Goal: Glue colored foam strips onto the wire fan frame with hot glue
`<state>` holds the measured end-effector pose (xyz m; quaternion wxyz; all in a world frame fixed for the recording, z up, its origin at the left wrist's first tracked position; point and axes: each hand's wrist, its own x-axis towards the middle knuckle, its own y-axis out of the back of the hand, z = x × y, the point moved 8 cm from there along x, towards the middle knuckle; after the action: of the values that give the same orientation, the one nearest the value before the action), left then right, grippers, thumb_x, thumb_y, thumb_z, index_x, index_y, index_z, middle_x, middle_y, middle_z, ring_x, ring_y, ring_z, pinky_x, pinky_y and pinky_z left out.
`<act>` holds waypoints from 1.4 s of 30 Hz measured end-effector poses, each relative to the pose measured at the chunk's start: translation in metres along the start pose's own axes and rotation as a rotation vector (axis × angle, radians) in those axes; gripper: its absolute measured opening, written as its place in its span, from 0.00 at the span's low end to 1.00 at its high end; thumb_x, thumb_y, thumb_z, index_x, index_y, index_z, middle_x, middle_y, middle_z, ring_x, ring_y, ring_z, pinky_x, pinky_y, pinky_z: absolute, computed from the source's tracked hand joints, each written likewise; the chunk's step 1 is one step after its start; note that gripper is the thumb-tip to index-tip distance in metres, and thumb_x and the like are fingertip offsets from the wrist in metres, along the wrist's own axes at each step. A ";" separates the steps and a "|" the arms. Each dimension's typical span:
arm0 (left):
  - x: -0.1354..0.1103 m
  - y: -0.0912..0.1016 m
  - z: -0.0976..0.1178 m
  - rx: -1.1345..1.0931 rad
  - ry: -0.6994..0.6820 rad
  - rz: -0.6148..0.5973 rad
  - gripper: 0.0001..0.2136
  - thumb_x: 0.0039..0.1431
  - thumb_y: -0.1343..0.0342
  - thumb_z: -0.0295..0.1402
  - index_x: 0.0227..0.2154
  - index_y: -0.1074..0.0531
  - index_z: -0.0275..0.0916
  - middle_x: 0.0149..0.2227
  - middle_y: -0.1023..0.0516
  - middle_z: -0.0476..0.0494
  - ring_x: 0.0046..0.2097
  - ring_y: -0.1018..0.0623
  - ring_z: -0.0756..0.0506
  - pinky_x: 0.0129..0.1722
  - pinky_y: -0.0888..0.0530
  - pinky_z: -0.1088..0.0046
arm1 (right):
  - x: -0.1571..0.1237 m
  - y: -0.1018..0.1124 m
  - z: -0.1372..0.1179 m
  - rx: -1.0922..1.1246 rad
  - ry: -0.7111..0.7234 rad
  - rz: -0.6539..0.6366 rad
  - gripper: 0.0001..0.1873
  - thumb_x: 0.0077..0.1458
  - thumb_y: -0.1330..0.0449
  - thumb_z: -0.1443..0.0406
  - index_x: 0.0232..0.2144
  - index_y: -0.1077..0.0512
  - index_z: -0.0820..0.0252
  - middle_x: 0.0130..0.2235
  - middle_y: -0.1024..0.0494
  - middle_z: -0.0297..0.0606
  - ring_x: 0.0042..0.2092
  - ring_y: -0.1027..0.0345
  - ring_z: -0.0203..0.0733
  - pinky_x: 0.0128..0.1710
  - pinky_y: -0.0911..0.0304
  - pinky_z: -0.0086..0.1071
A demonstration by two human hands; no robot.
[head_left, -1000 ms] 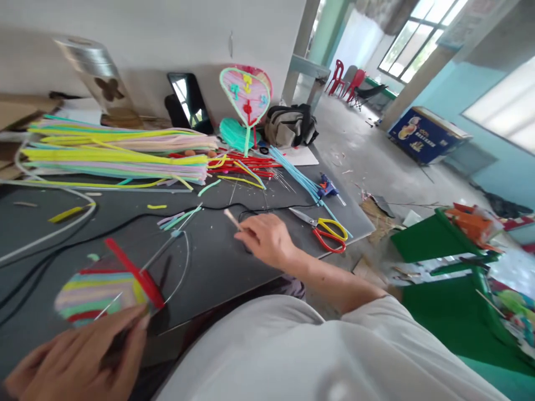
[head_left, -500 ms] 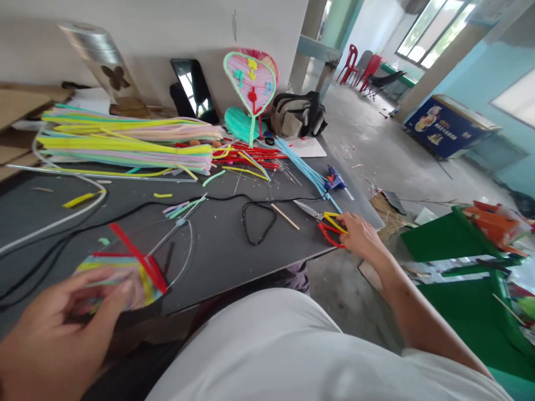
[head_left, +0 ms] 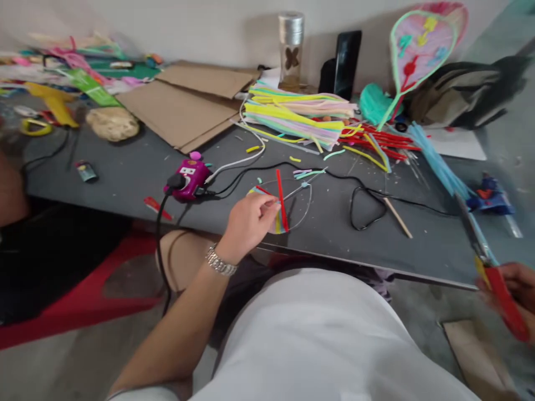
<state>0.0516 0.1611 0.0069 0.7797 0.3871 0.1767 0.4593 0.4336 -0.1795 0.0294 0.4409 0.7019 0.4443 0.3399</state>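
Note:
My left hand, a metal watch on its wrist, is closed with thumb and forefinger pinched on a wire hoop partly covered in striped pipe cleaners. A red pipe cleaner sticks up from the covered part beside my fingertips. The hoop lies near the front edge of the table, and my hand hides much of the striped part. At the far right, my right hand is closed around the red and yellow handles of the scissors, blades pointing up and left above the table edge.
Bundles of coloured pipe cleaners lie behind the hoop. A purple power adapter with black cords stands on the left. Near the scissors lies a blue glue gun. A finished fan leans at the back. Another person's arm shows far left.
The view has swung left. My right hand has lifted the scissors off the table and turned them blades up. My left hand keeps hold of the hoop, fingers now nearer the red pipe cleaner.

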 end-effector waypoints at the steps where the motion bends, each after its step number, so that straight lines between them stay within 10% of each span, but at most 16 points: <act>1: 0.000 -0.002 0.002 0.005 -0.001 0.000 0.12 0.64 0.43 0.39 0.41 0.20 0.38 0.38 0.17 0.43 0.37 0.22 0.44 0.40 0.27 0.68 | 0.009 -0.006 -0.018 0.058 -0.039 0.028 0.11 0.58 0.41 0.51 0.41 0.28 0.43 0.33 0.17 0.43 0.28 0.22 0.53 0.28 0.31 0.45; 6: -0.003 -0.010 0.013 0.012 -0.059 0.035 0.05 0.60 0.38 0.34 0.32 0.22 0.39 0.32 0.20 0.45 0.37 0.23 0.44 0.38 0.29 0.68 | 0.064 -0.052 -0.141 -0.126 0.279 -0.097 0.19 0.57 0.39 0.46 0.40 0.27 0.52 0.35 0.19 0.43 0.33 0.24 0.52 0.32 0.32 0.43; 10: -0.008 -0.010 0.010 -0.096 -0.105 0.051 0.06 0.64 0.41 0.34 0.31 0.24 0.40 0.33 0.19 0.48 0.37 0.23 0.45 0.40 0.30 0.68 | 0.086 -0.076 -0.180 -0.231 0.425 -0.143 0.19 0.63 0.44 0.48 0.35 0.28 0.57 0.34 0.20 0.44 0.33 0.26 0.50 0.34 0.38 0.41; 33: -0.022 -0.010 0.005 -0.105 -0.205 -0.017 0.10 0.70 0.51 0.37 0.33 0.30 0.42 0.33 0.20 0.48 0.35 0.24 0.47 0.49 0.30 0.66 | 0.111 -0.099 -0.216 -0.306 0.765 -0.194 0.21 0.65 0.44 0.50 0.31 0.26 0.59 0.29 0.23 0.40 0.30 0.30 0.44 0.34 0.44 0.38; 42: -0.023 -0.010 0.006 -0.116 -0.230 -0.011 0.09 0.70 0.50 0.36 0.34 0.29 0.42 0.35 0.19 0.48 0.37 0.23 0.46 0.48 0.31 0.67 | 0.118 -0.106 -0.214 -0.266 0.693 -0.329 0.21 0.65 0.45 0.49 0.27 0.27 0.54 0.25 0.24 0.38 0.28 0.31 0.45 0.32 0.45 0.38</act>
<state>0.0495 0.1361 0.0011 0.8186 0.3905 0.0612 0.4168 0.2574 0.0203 0.0234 0.4004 0.4023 0.6251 0.5358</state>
